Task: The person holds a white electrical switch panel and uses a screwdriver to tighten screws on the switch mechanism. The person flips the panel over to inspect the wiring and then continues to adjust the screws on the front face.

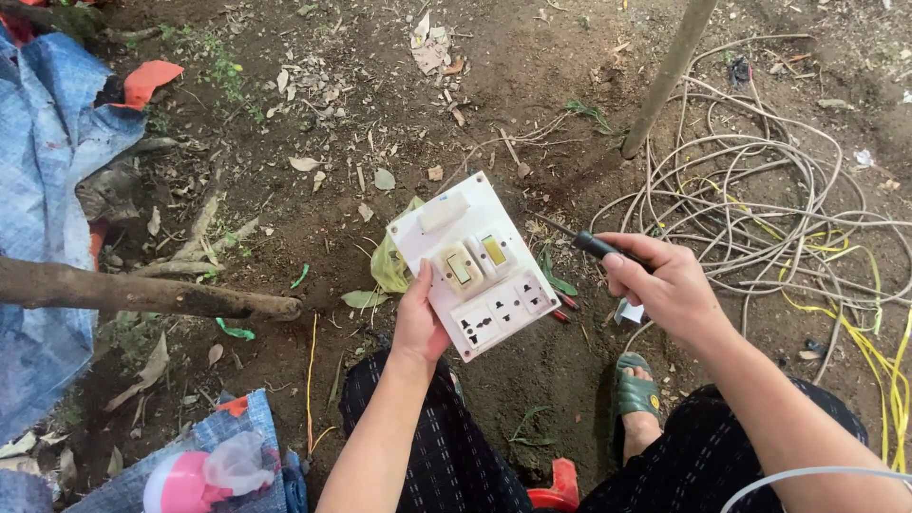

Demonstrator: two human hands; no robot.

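Head view: the left hand (pixel 418 323) grips a white switch board (pixel 475 264) by its lower left edge, thumb laid on the face beside the two rocker switches, fingers hidden behind the plate. The board is held up over the dirt ground (pixel 380 114), tilted, with two sockets along the end nearest the person's knees and a blank white cover at the far end. Red and dark wire ends (pixel 563 306) stick out just under its right edge. The right hand (pixel 665 285) is closed around the black handle of a screwdriver (pixel 579 237); the thin shaft points up and left toward the board's right side, the tip close to it but whether it touches I cannot tell. Beyond the right hand lies a loose tangle of pale cable (pixel 760 190), with yellow wire (pixel 874 361) running through it, and a thin pole (pixel 665 76) rises from the soil. A green sandal (pixel 632 389) shows below the wrist. To the left lie a log (pixel 142 293) and a blue tarp (pixel 43 161).
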